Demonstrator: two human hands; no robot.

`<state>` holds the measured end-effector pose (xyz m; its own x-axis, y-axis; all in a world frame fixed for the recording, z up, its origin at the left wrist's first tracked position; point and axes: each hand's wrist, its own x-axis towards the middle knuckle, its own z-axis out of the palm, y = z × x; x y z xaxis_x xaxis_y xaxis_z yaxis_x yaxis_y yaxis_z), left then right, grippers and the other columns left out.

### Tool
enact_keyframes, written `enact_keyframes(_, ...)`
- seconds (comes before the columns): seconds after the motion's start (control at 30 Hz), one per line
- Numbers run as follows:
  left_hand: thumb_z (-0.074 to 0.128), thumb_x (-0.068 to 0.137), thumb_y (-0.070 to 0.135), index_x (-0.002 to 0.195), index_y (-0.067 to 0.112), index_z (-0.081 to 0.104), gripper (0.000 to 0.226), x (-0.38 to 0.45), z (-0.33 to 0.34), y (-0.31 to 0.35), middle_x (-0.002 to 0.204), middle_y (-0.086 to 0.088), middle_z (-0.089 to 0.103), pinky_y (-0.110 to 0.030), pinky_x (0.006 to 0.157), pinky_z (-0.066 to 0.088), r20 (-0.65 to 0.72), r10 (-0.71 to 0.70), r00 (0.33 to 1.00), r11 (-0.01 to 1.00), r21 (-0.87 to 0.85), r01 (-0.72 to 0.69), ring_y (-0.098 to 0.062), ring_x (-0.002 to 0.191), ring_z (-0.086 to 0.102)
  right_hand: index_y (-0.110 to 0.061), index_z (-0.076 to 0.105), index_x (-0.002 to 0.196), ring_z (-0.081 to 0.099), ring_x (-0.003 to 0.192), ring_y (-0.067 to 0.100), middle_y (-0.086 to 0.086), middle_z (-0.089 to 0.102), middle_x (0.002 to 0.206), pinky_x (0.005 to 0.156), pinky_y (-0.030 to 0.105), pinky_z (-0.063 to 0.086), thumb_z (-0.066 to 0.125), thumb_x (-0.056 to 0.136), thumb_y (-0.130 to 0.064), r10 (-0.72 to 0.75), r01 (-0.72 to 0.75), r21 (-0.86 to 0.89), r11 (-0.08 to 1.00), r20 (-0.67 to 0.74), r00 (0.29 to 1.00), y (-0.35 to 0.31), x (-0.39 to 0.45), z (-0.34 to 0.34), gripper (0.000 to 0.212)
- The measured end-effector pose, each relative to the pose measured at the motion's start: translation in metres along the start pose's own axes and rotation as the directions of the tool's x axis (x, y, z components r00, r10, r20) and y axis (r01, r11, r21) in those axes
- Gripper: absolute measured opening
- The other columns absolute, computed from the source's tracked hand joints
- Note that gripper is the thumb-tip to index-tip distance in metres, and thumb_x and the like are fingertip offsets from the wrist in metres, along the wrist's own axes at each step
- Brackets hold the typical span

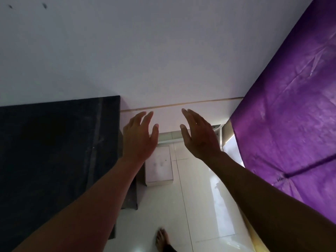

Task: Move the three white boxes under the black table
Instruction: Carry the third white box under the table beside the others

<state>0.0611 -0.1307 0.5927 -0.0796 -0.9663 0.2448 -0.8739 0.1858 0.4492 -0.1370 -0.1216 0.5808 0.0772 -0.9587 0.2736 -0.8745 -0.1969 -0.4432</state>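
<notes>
One white box (160, 166) lies flat on the pale tiled floor, just right of the black table (54, 151) that fills the left of the view. My left hand (139, 137) hovers above the box's far left corner, fingers spread, holding nothing. My right hand (198, 135) is raised to the right of it, palm facing left, also holding nothing. Both hands are apart from the box. No other white box shows; the table's underside is hidden.
A purple sheet (291, 115) drapes over furniture on the right, close to my right arm. A white wall (163, 51) stands ahead. My bare foot (162, 240) is on the glossy floor tiles (200, 206) between table and sheet.
</notes>
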Motion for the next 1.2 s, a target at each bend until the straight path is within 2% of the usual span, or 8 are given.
enact_keyframes(0.27,0.052,0.099,0.029,0.138,0.009,0.051,0.044,0.010,0.100,-0.012,0.137,-0.014,0.055,-0.050,0.105,0.043,0.050,-0.220,0.974,0.969,-0.105,0.224,-0.031,0.127,0.050,-0.021,0.036,0.153,0.038,0.144,0.021,0.005,0.041,0.156,0.112,0.045,0.039,0.046,0.103,-0.031,0.106,-0.124,0.135,0.983,0.132,0.985,0.078,0.014,0.070,0.052)
enact_keyframes(0.4,0.048,0.099,0.038,0.141,0.013,0.048,0.049,0.010,0.175,-0.027,0.142,-0.009,0.053,-0.036,0.108,0.034,0.075,-0.426,0.901,0.878,-0.206,0.433,-0.024,0.132,0.046,-0.021,0.035,0.153,0.036,0.145,0.019,0.004,0.040,0.157,0.112,0.045,0.040,0.046,0.103,-0.031,0.140,-0.175,0.209,0.962,0.174,0.975,0.122,0.008,0.125,0.052)
enact_keyframes(0.47,0.047,0.099,0.041,0.142,0.015,0.047,0.051,0.007,0.222,-0.042,0.143,-0.008,0.052,-0.037,0.111,0.034,0.110,-0.490,0.865,0.833,-0.233,0.501,-0.023,0.134,0.045,-0.020,0.034,0.153,0.036,0.144,0.019,0.003,0.040,0.157,0.112,0.045,0.040,0.045,0.103,-0.031,0.152,-0.198,0.223,0.955,0.207,0.966,0.150,0.004,0.163,0.052)
enact_keyframes(0.67,0.047,0.098,0.045,0.144,0.021,0.045,0.052,-0.015,0.358,-0.120,0.145,-0.007,0.050,-0.041,0.110,0.038,0.192,-0.517,0.834,0.800,-0.237,0.551,-0.022,0.133,0.046,-0.019,0.033,0.153,0.040,0.141,0.019,0.002,0.040,0.156,0.111,0.044,0.041,0.046,0.103,-0.034,0.202,-0.267,0.285,0.920,0.238,0.950,0.221,-0.009,0.301,0.054)
enact_keyframes(0.83,0.055,0.096,0.043,0.141,0.018,0.050,0.052,-0.034,0.462,-0.207,0.143,-0.008,0.053,-0.038,0.110,0.037,0.138,-0.570,0.810,0.771,-0.250,0.585,-0.023,0.131,0.048,-0.019,0.031,0.154,0.043,0.139,0.020,0.004,0.041,0.155,0.103,0.027,0.036,0.048,0.102,-0.038,0.239,-0.320,0.353,0.879,0.254,0.937,0.264,-0.034,0.440,0.057)
enact_keyframes(0.97,0.060,0.094,0.040,0.140,0.014,0.052,0.053,-0.046,0.538,-0.273,0.141,-0.011,0.054,-0.041,0.111,0.037,0.145,-0.590,0.795,0.738,-0.303,0.603,-0.024,0.130,0.049,-0.022,0.026,0.155,0.039,0.141,0.018,0.001,0.036,0.157,0.100,0.026,0.033,0.047,0.101,-0.045,0.285,-0.381,0.380,0.843,0.287,0.915,0.295,-0.059,0.543,0.062)
enact_keyframes(1.1,0.057,0.075,0.050,0.135,0.007,0.054,0.074,-0.054,0.591,-0.323,0.133,-0.015,0.058,-0.046,0.104,0.043,0.132,-0.601,0.788,0.708,-0.369,0.602,-0.029,0.123,0.055,-0.021,0.021,0.157,0.031,0.146,0.018,0.002,0.028,0.161,0.107,0.027,0.029,0.048,0.100,-0.050,0.303,-0.407,0.398,0.822,0.300,0.904,0.315,-0.074,0.616,0.070)
enact_keyframes(1.2,0.055,0.064,0.065,0.133,0.015,0.055,0.086,-0.060,0.620,-0.346,0.132,-0.010,0.058,-0.043,0.104,0.045,0.116,-0.614,0.780,0.703,-0.369,0.608,-0.026,0.121,0.056,-0.020,0.019,0.158,0.028,0.147,0.021,0.004,0.027,0.162,0.111,0.031,0.027,0.051,0.098,-0.051,0.328,-0.430,0.408,0.805,0.297,0.897,0.327,-0.075,0.647,0.074)
